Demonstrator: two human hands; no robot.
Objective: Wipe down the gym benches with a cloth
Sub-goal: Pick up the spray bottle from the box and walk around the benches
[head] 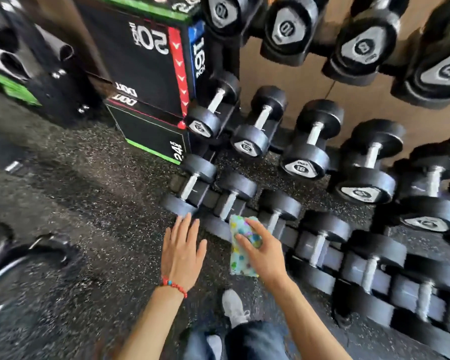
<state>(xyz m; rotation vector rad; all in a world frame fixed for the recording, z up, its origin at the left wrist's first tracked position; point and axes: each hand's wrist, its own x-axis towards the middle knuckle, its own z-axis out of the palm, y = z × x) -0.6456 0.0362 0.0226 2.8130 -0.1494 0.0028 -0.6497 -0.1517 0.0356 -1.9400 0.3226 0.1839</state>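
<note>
The right hand (pixel 264 252) clutches the cloth (pixel 240 255) by the dumbbell rack (pixel 320 245); the left hand (pixel 182 252) is spread, empty. No bench is clearly visible, so wiping seems not yet begun

The right hand (pixel 264 252) holds a patterned cloth (pixel 240 245) beside racked dumbbells (pixel 307 144); the left hand (pixel 182 249) hovers flat.
</note>
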